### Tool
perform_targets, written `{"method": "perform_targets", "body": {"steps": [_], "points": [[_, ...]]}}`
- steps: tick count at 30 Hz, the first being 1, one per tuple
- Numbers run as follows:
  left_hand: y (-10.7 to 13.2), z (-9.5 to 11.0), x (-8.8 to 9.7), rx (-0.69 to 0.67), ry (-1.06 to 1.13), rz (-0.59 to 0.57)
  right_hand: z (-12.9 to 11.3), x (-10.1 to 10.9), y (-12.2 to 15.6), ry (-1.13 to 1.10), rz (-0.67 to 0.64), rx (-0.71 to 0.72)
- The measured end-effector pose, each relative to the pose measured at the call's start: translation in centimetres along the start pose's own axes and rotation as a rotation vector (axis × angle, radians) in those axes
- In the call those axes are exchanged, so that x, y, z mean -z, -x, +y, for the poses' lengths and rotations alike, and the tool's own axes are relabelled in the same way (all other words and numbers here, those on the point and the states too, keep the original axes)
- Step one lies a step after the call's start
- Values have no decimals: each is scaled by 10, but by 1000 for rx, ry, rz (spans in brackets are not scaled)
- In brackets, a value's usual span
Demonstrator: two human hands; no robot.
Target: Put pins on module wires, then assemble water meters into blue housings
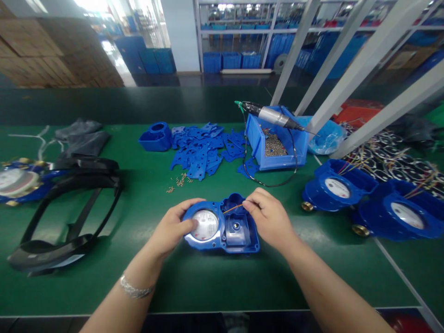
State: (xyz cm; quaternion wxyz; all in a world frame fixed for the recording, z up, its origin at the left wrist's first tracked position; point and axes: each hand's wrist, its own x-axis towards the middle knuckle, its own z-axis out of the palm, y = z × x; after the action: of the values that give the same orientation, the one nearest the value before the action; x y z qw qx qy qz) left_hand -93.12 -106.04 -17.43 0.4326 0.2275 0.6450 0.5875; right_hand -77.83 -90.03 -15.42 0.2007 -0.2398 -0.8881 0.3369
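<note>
A blue water meter (222, 246) lies on the green table in front of me, its round dial on the left and an uncovered box section on the right. My left hand (175, 226) grips the dial end, with the thumb over the glass. With its fingers pinched together, my right hand (265, 212) holds the end of a thin orange wire (233, 209). That wire stretches from beside the dial across the top of the box section. Inside the box a small round fitting (236, 226) shows.
Blue flat plates (201, 150) and loose small screws (180, 181) lie beyond the meter. An electric screwdriver (270, 115) rests across a blue bin (277, 159) of screws. More blue meters (336, 187) with wires stand at right. A black strapped frame (65, 217) lies left.
</note>
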Motion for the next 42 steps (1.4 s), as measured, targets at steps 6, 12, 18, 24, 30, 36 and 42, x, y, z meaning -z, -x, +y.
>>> {"method": "perform_targets", "body": {"steps": [6,12,18,24,30,36,42], "points": [[-3,-14,10,2,60,-70,1,-4,4,-62,38,16],[18,-30,-14,-25,-29,117,13,-3,-2,-277,74,-44],[53,-40,-50,11,-45,189,36,-7,-3,-793,126,-287],[20,-19,-41,-68,-16,306,44,-19,12,-809,-54,-410],[-23,4,-44,-52,56,74,39,-31,21,-1179,-239,-423],[-22,6,-51,29,232,59,35,-37,23,-1314,-225,-414],[-20,8,-50,37,260,57,32,-36,22,-1360,-230,-408]]}}
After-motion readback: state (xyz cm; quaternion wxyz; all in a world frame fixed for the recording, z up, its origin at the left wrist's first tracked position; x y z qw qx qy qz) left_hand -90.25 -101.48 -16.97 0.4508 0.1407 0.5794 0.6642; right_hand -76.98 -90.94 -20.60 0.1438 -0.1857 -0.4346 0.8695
